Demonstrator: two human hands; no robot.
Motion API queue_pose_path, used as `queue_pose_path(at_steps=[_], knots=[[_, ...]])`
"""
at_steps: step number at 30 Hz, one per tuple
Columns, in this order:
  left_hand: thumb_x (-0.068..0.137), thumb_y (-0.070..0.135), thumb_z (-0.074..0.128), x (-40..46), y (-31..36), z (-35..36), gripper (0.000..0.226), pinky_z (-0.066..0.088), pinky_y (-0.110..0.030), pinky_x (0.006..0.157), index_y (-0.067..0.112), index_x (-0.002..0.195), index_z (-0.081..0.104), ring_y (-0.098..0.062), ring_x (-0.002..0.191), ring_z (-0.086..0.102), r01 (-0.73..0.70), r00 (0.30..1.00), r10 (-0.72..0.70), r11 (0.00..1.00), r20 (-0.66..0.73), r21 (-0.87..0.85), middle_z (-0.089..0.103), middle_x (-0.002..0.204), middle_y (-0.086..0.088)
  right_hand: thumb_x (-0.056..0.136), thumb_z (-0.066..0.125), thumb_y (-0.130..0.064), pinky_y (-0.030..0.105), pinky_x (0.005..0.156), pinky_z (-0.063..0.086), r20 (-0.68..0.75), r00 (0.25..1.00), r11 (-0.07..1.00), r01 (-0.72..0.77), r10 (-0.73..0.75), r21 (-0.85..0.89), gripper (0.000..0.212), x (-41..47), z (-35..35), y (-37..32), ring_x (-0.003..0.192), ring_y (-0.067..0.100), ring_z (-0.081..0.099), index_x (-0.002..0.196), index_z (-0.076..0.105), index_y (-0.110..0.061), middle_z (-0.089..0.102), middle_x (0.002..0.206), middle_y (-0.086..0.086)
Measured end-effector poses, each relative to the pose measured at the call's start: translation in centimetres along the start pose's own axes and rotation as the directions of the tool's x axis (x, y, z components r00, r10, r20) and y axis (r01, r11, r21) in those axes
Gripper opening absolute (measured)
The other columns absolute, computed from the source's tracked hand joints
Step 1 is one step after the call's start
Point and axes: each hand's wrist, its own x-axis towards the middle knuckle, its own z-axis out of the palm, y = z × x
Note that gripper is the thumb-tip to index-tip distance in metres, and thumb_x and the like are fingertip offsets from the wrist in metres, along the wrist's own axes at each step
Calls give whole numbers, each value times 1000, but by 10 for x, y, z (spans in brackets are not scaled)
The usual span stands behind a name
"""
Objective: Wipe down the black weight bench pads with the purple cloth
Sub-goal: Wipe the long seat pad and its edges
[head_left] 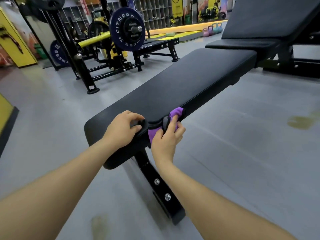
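My right hand (pixel 166 135) has the cloth (pixel 176 112) bunched at the near long edge of the pad (pixel 173 87), fingers (pixel 174 121) curled and pinching the purple fabric against the rim; part of the cloth hangs down the side at the wrist, part pokes up past the fingertips. I judge the grip is set this way to run the edge seam rather than the flat top. My left hand (pixel 123 128) sits just beside it on the same edge, fingers bent and pressing down on the pad's lip, thumb underneath or at the side, I cannot tell which; it looks like a brace, and it holds nothing loose. Both forearms reach forward and converge, wrists low, right wrist below the pad edge. Pad top beyond the hands shows bare black. A second, inclined pad (pixel 270 18) stands further off, well apart from both hands, untouched by the cloth for now.
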Motion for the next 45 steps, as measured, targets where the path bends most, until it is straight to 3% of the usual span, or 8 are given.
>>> queue_pose_path(at_steps=[5,12,16,22,29,35,45], knots=[[88,18,61,-28,-25,-7,25,39,-25,84,27,111,64,-16,106,54,34,999,-34,999,-19,-25,57,113,4,92,44,-5,25,99,31,62,997,995,53,-48,-89,65,-35,16,-1,122,28,25,149,15,-12,21,140,10],[87,11,62,-57,-45,-11,27,37,-21,88,21,112,65,-17,106,54,82,996,-87,990,-37,-115,56,113,1,93,47,-11,38,102,36,215,973,956,141,-86,-256,69,-81,29,-6,116,32,28,149,7,-6,21,137,15],[87,10,61,-58,-46,-15,27,36,-20,87,20,112,65,-15,106,55,95,995,-98,988,-20,-123,56,114,1,95,46,-14,29,95,37,250,962,930,186,-107,-318,64,-83,29,-10,114,27,30,146,10,-2,23,133,12],[87,9,60,-40,-38,-11,25,38,-21,85,22,108,67,-14,104,57,56,998,-58,994,-23,-98,58,111,3,94,51,-12,30,82,48,80,988,934,149,-130,-325,47,-60,29,-9,112,22,38,136,31,-8,34,125,7],[88,13,60,-7,-5,-3,26,42,-27,90,22,112,65,-15,106,56,-36,999,35,997,-15,-70,58,112,4,93,50,-15,31,62,37,-170,974,908,68,-150,-413,30,-8,10,-15,111,25,42,122,43,-12,43,123,7],[90,17,57,26,33,14,26,45,-38,96,25,115,63,-17,111,53,-99,995,99,993,-2,-57,56,113,5,96,46,-16,33,66,33,-278,955,945,8,-105,-328,24,77,-32,-8,113,29,39,118,42,-7,42,124,10],[92,22,55,82,99,40,27,43,-35,91,28,119,58,-17,114,47,-198,980,197,980,16,27,51,119,7,97,40,-15,37,68,32,-350,933,962,-15,-85,-273,23,196,-92,0,114,32,39,118,41,-4,42,125,14]])
